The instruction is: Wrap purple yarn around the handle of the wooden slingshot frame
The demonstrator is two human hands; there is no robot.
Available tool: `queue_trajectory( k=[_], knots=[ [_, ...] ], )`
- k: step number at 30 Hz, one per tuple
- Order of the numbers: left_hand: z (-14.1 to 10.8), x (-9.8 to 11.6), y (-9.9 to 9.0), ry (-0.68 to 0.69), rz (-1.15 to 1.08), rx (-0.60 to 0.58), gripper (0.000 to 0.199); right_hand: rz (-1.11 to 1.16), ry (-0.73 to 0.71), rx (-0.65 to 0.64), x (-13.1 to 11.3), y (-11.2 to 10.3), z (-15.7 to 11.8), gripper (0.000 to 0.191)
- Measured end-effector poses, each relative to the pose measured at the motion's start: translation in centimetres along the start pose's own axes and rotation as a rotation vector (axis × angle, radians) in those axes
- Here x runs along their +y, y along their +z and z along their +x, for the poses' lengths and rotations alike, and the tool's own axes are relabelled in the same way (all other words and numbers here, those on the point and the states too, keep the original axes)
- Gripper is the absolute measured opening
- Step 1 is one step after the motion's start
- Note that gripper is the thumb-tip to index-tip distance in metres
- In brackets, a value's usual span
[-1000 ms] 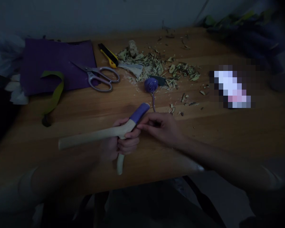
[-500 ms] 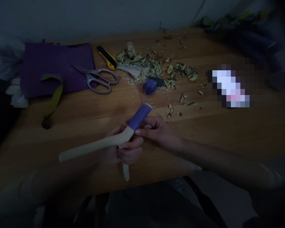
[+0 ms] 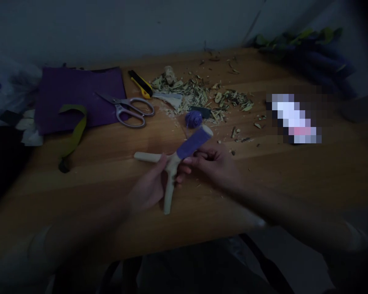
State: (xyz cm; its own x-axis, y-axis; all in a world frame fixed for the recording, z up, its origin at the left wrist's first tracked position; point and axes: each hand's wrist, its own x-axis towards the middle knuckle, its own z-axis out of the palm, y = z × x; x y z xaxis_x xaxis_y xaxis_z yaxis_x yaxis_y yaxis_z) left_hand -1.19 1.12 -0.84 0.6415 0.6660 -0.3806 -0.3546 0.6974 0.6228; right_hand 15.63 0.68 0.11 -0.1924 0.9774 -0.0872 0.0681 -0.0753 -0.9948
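A peeled, Y-shaped forked stick (image 3: 171, 188), like a slingshot frame, is held above the table. Purple cord is wound closely round its handle, forming a purple wrap (image 3: 194, 143) that leaves the pale end bare. My left hand (image 3: 151, 183) grips the stick at the fork, thumb on top. My right hand (image 3: 214, 163) is closed at the lower edge of the wrap, thumb and fingers pinched together; whether they hold the cord's end or the stick itself is hard to make out. Just beyond the handle lies a ball of purple cord (image 3: 193, 119), a strand trailing from it.
Grey-handled scissors (image 3: 130, 112) lie partly on a purple sheet (image 3: 79, 87), beside an olive strap (image 3: 79, 130). Behind the cord are a yellow utility knife (image 3: 141, 85) and bark shavings (image 3: 199, 96). A blurred-out bright object (image 3: 294, 118) lies at right, near leafy material (image 3: 300, 38).
The stick has been turned in my left hand, so both fork arms now show and its handle end points farther right. My right hand has shifted slightly right and up. The camera view has tilted slightly.
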Motion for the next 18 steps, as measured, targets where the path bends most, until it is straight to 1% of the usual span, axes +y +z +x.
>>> queue_trajectory(
  k=[3,5,7,9,12,15,18],
  knots=[
    [0.1,0.1,0.1,0.034,0.026,0.063,0.032,-0.103,-0.065,0.051,0.3,0.3,-0.1,0.037],
    [0.1,0.2,0.5,0.034,0.03,0.089,0.029,-0.157,-0.115,0.09,0.5,0.5,-0.1,0.041],
    [0.1,0.4,0.8,0.033,0.043,0.116,0.027,-0.163,-0.129,0.099,0.6,0.8,-0.2,0.035],
    [0.1,0.6,1.0,0.059,0.067,0.164,0.027,-0.106,-0.096,0.089,0.7,1.1,-0.4,0.02],
    [0.2,0.8,1.1,0.099,0.088,0.211,0.027,0.038,-0.032,0.079,0.8,1.7,-0.8,0.023],
    [0.4,0.8,0.8,0.096,0.103,0.201,0.03,0.118,-0.005,0.046,1.1,1.9,-1.0,0.019],
    [0.4,0.7,0.5,0.069,0.124,0.177,0.036,0.165,0.006,-0.019,1.3,1.9,-0.8,0.022]
  ],
)
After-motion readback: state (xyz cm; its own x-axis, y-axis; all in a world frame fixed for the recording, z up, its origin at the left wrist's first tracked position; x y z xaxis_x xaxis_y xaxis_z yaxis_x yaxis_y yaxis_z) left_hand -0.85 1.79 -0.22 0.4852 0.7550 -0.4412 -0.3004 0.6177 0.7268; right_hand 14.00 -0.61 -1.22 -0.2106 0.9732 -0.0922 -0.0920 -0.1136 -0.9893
